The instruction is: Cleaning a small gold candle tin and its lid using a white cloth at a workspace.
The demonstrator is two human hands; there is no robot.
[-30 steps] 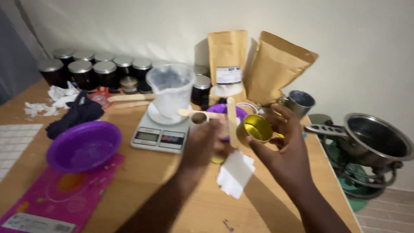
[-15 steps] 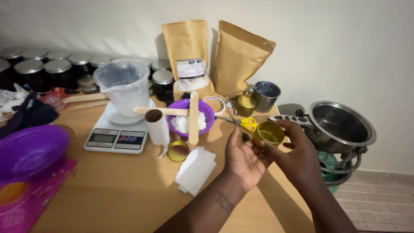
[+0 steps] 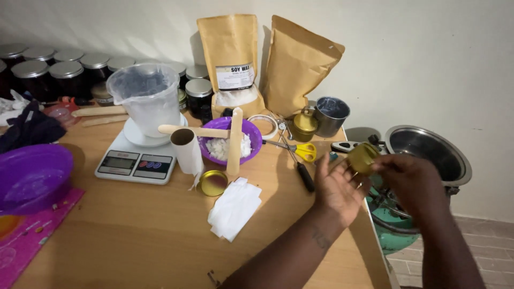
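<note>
We hold a small round gold metal tin [image 3: 363, 157] at the right edge of the wooden worktop [image 3: 134, 230], above a large steel pot [image 3: 428, 155]. Our right hand [image 3: 409, 179] is clamped on it with the fingertips; our left hand [image 3: 337, 187] is spread open just beside it, palm up. The tin is shallow, smooth, dull-shining. On the worktop lie a matching gold lid [image 3: 213, 182], a folded white tissue [image 3: 234, 207], yellow-handled scissors [image 3: 294, 149] and a purple plastic bowl of white flakes [image 3: 230, 142].
</note>
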